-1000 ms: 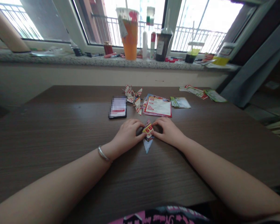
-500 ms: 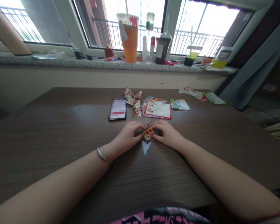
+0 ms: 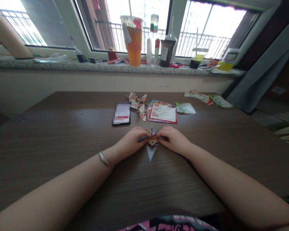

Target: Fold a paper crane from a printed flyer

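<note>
Both forearms reach in from the near edge of the bench [image 3: 62, 134] and converge toward its middle, wrists low and palms down. The left hand [image 3: 131, 141], with a bracelet [image 3: 104, 159] at its wrist, lies knuckles up, fingers curled toward the right. The right hand [image 3: 173, 140] mirrors it, fingers curled toward the left. The fingertips of the two hands almost meet.

Between them sits the paper [image 3: 151, 150], a small folded printed piece lying on the bench. Each grip is pinched shut on the paper's upper part, the left on its left edge, the right on its right edge. A red and yellow flap shows between the fingertips. The paper's pale pointed tip sticks out below both grips, toward the person, flat on the wood.

Just beyond the left grip lies a phone [image 3: 121, 114]. Beyond the gap between the grips is a cluster of folded cranes [image 3: 138, 102], and beyond the right grip a leaflet [image 3: 162, 113], with green cards [image 3: 186, 108] farther to its right. Well beyond all of these, a sill [image 3: 62, 65] carries an orange cup [image 3: 134, 43] and bottles.
</note>
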Demonstrator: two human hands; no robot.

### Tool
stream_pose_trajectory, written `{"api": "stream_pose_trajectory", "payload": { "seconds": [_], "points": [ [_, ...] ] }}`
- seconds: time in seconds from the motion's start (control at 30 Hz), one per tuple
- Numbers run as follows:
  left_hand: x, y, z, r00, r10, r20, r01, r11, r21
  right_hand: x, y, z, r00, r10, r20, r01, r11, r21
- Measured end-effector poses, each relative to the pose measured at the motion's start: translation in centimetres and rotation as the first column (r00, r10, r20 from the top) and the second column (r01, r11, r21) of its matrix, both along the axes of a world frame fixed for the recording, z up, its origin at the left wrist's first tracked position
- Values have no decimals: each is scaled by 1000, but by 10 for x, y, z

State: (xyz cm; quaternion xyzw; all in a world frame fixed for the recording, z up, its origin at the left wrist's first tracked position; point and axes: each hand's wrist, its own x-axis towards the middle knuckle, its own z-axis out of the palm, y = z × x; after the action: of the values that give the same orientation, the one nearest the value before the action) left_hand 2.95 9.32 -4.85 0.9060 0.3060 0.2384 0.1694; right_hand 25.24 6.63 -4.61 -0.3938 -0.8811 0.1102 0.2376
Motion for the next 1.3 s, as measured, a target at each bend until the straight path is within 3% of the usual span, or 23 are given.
{"api": "stream_pose_trajectory", "payload": {
  "seconds": [0.27, 0.8, 1.3],
  "points": [
    [-6, 7, 4, 987, -158, 5, 158, 987, 20, 0, -3, 3, 999, 14, 32, -14, 1000, 12],
    [-15, 14, 15, 936, -349, -52, 348, 937, -37, -7, -16, 17, 994, 70, 87, -63, 995, -82],
    [-18, 1, 32, 928, -288, -238, 314, 946, 79, -13, -24, 24, 984, -22, 174, 33, 998, -62]
  ]
}}
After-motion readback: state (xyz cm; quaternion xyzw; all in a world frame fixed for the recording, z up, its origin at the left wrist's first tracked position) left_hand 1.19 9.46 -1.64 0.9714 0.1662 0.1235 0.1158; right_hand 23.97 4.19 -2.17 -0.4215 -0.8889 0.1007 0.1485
